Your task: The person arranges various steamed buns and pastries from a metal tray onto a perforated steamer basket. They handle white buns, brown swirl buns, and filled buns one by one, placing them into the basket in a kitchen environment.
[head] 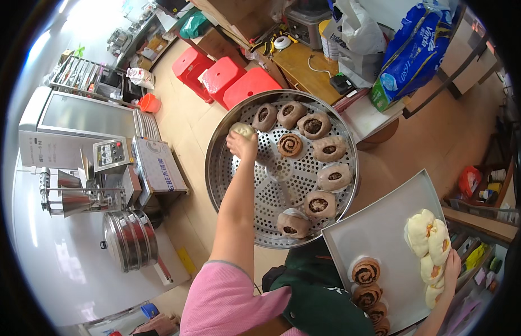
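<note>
My left hand (242,145) reaches over a round perforated steamer tray (266,176) with its fingers around a pale dough bun (242,129). The bun is at the tray's far left wall; whether it touches the metal I cannot tell. Several brown filled buns (329,149) curve along the tray's far and right side, and a brown spiral roll (289,145) sits inside the curve. At the lower right, my right hand (452,269) grips the edge of a rectangular metal tray (382,227). Pale filled buns (430,243) lie beside that hand, and spiral rolls (366,272) line the near side.
Red plastic stools (225,77) stand beyond the steamer, beside a wooden desk (300,63) with a blue tissue pack (416,54). On the left, a white table (75,260) bears a machine (92,197) and stacked metal steamers (130,241). Shelves (495,180) line the right side.
</note>
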`<state>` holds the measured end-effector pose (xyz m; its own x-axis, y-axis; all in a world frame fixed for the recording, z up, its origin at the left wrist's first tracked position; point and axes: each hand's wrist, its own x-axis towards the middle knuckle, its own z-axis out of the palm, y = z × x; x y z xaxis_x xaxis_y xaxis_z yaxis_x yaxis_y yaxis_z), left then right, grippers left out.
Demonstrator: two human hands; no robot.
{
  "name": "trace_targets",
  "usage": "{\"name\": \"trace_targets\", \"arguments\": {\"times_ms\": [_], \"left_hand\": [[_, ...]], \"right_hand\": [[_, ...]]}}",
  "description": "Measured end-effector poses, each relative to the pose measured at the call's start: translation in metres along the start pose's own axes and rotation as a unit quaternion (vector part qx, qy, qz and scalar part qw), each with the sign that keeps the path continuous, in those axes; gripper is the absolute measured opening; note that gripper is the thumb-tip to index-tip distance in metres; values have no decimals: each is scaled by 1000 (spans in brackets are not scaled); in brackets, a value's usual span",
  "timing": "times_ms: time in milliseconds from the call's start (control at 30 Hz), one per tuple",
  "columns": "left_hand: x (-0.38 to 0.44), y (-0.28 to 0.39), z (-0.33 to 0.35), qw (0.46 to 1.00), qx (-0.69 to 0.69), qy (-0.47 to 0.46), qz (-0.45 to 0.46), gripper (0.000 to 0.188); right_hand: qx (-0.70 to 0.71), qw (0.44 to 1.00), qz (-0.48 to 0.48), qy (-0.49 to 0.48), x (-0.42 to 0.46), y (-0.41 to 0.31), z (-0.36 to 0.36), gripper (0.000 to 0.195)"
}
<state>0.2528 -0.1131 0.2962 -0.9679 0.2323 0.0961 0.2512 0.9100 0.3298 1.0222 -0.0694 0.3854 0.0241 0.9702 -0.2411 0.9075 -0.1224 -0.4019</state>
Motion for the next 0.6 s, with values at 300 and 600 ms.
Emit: {"name": "trace_targets", "arguments": {"times_ms": [300,600], "left_hand": [[27,41,35,977,25,-123,174,77],[13,53,32,992,73,-34,95,57]], "right_hand": [[23,999,-26,-8,-15,-22,-15,34],[53,999,5,7,-31,-16,-6,31]]}}
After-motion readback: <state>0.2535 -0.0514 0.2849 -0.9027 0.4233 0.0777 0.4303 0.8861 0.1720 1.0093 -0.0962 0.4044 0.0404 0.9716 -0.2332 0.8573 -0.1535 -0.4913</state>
